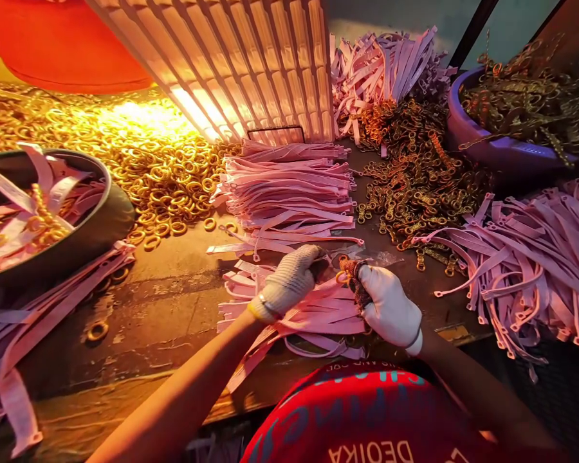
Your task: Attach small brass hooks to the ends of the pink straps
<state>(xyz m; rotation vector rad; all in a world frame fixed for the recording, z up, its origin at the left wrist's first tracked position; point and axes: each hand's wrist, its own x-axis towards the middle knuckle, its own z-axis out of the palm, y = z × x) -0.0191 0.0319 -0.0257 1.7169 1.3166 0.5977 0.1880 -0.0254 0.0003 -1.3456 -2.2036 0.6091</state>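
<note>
My left hand [288, 283], in a pale knitted glove, is closed in a pinch on the end of a pink strap, much of it hidden by the fingers. Just to its right, my right hand [388, 302] is closed too, in a white glove with dark brown fingertips. A gold ring [341, 276] shows at those fingertips, close to the left fingers. Below both hands lies a loose bundle of pink straps [318, 315]. Beyond them a neater stack of pink straps [289, 186] lies crosswise, with small eyelets at some ends.
Gold rings [174, 180] are heaped at the left beside a dark bowl [120, 206] of straps. Brass clasps [415, 173] lie at the right, by a purple basin [502, 151]. More straps [525, 257] spread far right. A ribbed panel [241, 71] stands behind the stack.
</note>
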